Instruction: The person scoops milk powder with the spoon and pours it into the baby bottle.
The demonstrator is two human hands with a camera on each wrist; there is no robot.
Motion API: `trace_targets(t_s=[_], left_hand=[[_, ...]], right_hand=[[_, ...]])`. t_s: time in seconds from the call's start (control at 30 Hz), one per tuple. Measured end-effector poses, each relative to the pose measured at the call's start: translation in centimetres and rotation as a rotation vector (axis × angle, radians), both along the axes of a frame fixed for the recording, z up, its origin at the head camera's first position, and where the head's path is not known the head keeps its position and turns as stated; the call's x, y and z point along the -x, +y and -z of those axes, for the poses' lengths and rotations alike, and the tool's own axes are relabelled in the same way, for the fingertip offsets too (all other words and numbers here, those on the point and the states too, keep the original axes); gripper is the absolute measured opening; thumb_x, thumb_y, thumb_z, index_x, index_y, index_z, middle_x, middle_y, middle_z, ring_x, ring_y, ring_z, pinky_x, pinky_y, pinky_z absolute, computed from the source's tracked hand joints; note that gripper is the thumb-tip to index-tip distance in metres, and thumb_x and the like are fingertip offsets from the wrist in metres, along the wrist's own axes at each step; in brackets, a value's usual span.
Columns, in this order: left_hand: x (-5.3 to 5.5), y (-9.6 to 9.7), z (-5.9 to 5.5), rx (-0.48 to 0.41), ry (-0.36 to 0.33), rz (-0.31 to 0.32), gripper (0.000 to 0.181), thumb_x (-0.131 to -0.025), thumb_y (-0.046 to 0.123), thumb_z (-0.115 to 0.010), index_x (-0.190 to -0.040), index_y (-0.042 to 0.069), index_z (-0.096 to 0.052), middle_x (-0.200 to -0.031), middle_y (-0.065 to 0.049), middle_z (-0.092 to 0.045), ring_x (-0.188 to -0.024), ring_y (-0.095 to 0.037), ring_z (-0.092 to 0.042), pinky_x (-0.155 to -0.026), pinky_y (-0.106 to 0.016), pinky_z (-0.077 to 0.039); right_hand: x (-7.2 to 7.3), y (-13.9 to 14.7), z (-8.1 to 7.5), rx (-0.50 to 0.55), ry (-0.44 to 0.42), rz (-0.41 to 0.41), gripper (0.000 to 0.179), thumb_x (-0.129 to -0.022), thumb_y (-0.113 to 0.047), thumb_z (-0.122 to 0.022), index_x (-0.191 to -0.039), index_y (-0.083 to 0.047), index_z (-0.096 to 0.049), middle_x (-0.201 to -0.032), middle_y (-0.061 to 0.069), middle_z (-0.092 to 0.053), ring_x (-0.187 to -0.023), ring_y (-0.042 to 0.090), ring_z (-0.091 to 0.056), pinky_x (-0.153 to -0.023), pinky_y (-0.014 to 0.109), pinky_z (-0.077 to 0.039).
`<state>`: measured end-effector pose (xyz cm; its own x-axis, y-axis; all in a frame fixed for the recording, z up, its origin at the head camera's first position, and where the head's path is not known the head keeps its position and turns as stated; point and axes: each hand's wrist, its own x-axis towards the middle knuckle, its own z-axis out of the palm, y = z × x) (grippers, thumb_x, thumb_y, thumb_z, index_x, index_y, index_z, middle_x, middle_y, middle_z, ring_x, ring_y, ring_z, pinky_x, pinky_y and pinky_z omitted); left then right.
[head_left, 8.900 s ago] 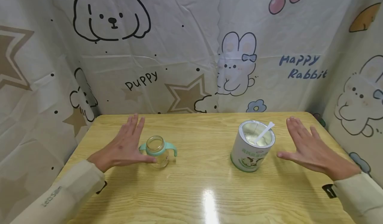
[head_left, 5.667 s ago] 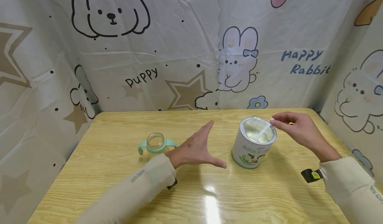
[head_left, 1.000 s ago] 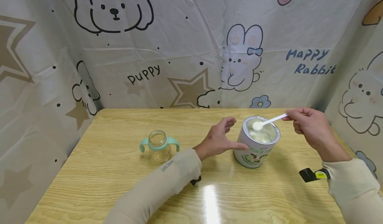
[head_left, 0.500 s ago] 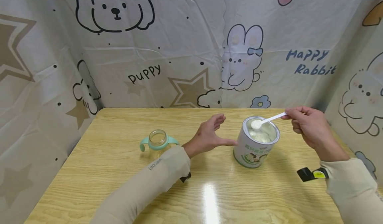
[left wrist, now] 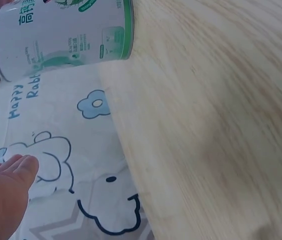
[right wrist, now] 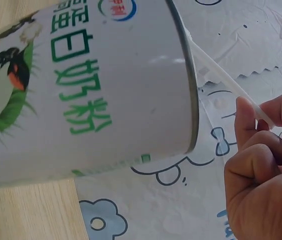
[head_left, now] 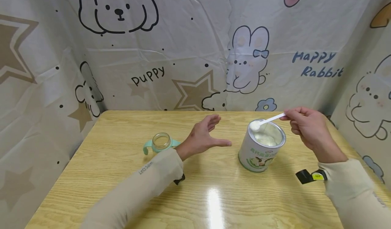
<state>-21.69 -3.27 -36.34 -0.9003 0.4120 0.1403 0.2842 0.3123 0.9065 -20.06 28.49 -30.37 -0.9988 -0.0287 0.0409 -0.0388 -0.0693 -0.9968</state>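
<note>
My right hand point(head_left: 308, 127) pinches the handle end of a white scoop point(head_left: 271, 118). The scoop's bowl, heaped with pale powder, is over the left part of the rim of an open milk powder can point(head_left: 258, 156). In the right wrist view, thumb and fingers hold the scoop handle point(right wrist: 226, 77) beside the can. My left hand point(head_left: 200, 137) is in the air left of the can, thumb and fingers spread apart, touching nothing. Behind the left forearm stands a lidless baby bottle point(head_left: 161, 141) with mint-green handles, its lower part hidden by the sleeve.
The wooden table point(head_left: 122, 130) carries the can and the bottle. A printed cloth point(head_left: 189, 45) hangs behind it and along both sides. Light glares off the table's front middle.
The right hand took hold of the scoop and lifted it with powder; now it moves left over the can's rim. The left hand, near the can a second ago, has drawn back left toward the bottle.
</note>
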Motion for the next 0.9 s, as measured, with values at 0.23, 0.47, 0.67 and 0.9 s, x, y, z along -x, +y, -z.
trace_targets(t_s=[0.23, 0.47, 0.67, 0.9], left_hand=[[0.0, -1.4, -0.5, -0.009, 0.004, -0.003, 0.098, -0.074, 0.023, -0.092, -0.152, 0.004, -0.035, -0.154, -0.011, -0.042, -0.141, -0.021, -0.040, -0.114, -0.028, -0.036], [0.1, -2.6, -0.9, -0.001, 0.021, -0.010, 0.099, -0.073, 0.022, -0.092, -0.151, 0.003, -0.035, -0.154, -0.011, -0.042, -0.141, -0.022, -0.040, -0.115, -0.031, -0.035], [-0.2, -3.6, -1.3, 0.007, 0.000, -0.023, 0.099, -0.073, 0.023, -0.092, -0.152, 0.006, -0.035, -0.154, -0.009, -0.042, -0.141, -0.021, -0.040, -0.115, -0.033, -0.035], [-0.3, -5.2, -2.0, 0.018, 0.006, -0.032, 0.097, -0.074, 0.022, -0.091, -0.152, 0.005, -0.035, -0.153, -0.009, -0.043, -0.142, -0.023, -0.040, -0.116, -0.036, -0.035]], right_hand=[[0.0, -0.6, -0.2, -0.027, -0.021, 0.007, 0.016, -0.100, -0.015, -0.062, -0.088, -0.014, -0.072, -0.079, -0.004, -0.071, -0.056, 0.006, -0.041, -0.046, 0.016, -0.034], [0.2, -1.3, -0.4, -0.034, -0.024, 0.019, 0.016, -0.100, -0.016, -0.063, -0.087, -0.015, -0.072, -0.078, -0.004, -0.070, -0.056, 0.006, -0.041, -0.045, 0.017, -0.033], [0.3, -1.8, -0.5, -0.052, -0.015, 0.010, 0.018, -0.100, -0.015, -0.063, -0.084, -0.015, -0.072, -0.077, -0.005, -0.070, -0.055, 0.005, -0.041, -0.045, 0.016, -0.034], [0.5, -2.9, -0.8, -0.073, -0.010, 0.011, 0.016, -0.100, -0.017, -0.063, -0.086, -0.014, -0.070, -0.078, -0.005, -0.070, -0.058, 0.006, -0.041, -0.047, 0.016, -0.036]])
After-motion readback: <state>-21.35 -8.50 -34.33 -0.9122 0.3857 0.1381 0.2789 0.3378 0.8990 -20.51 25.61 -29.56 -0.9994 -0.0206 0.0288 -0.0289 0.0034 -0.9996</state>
